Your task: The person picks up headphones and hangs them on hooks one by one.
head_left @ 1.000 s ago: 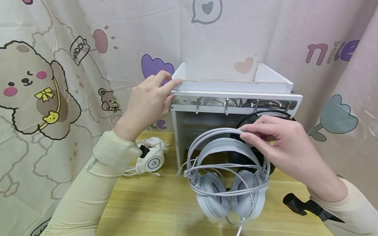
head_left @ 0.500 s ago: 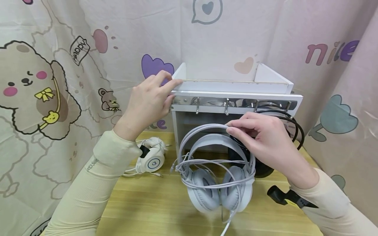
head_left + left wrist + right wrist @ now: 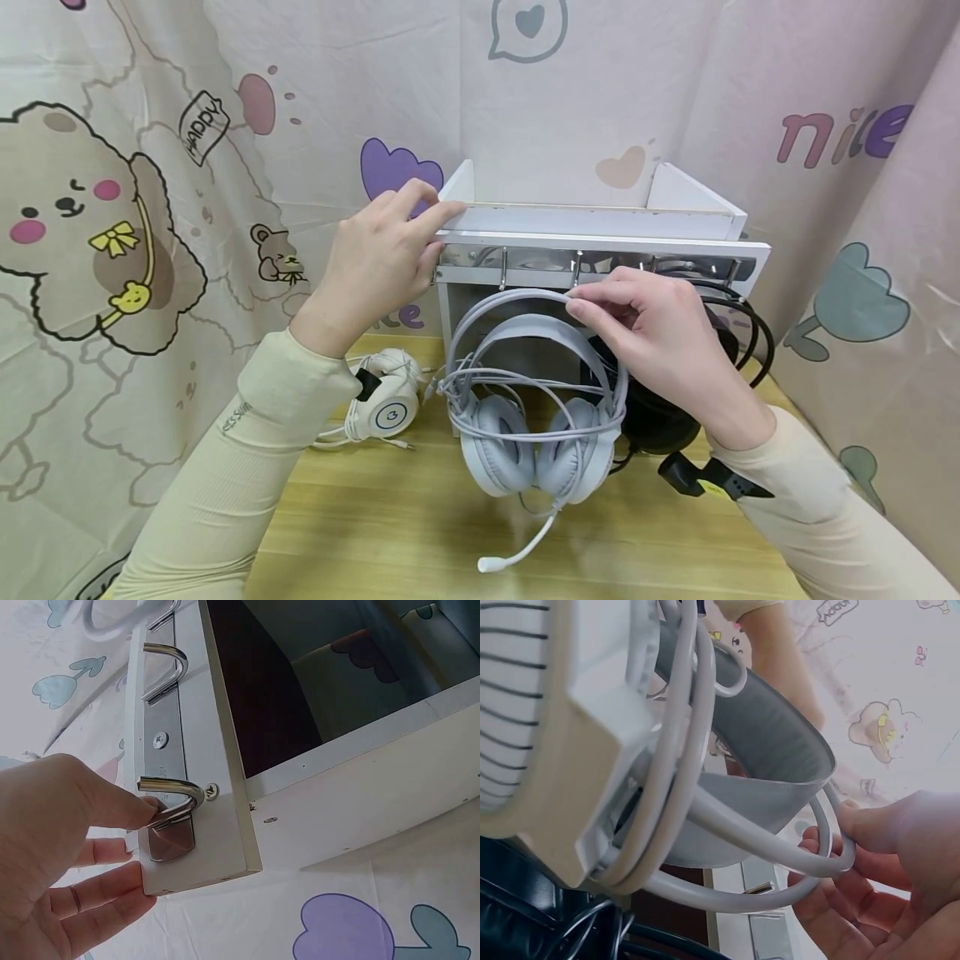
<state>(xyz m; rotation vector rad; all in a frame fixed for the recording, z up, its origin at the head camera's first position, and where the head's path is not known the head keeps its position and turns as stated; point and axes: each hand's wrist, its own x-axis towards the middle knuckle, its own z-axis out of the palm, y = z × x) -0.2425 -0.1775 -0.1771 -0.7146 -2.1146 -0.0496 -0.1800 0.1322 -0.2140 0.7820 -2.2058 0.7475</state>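
A white headset point(image 3: 480, 462), its cable wound round it, hangs upright in front of the white shelf point(image 3: 592, 223). My right hand point(image 3: 663, 337) pinches the top of its thin headband bows between thumb and fingers. The headband top is just below the metal hooks on the shelf's front rail, and a microphone boom point(image 3: 517, 557) sticks out below the ear cups. With my left hand point(image 3: 382, 254) I grip the left end of the shelf's front board. In the left wrist view, the thumb lies by the end hook point(image 3: 176, 787), with other fingers around the board's edge.
Black headphones point(image 3: 660, 425) hang at the shelf's right side, partly behind my right hand. Another white pair of headphones point(image 3: 393, 408) lies on the wooden table point(image 3: 360, 525) left of the shelf. A patterned curtain point(image 3: 555, 100) surrounds the table.
My right hand has carried the white headset left and up, toward the hook rail. The microphone boom has come into view, and more of the black headphones shows. My left hand stays on the shelf.
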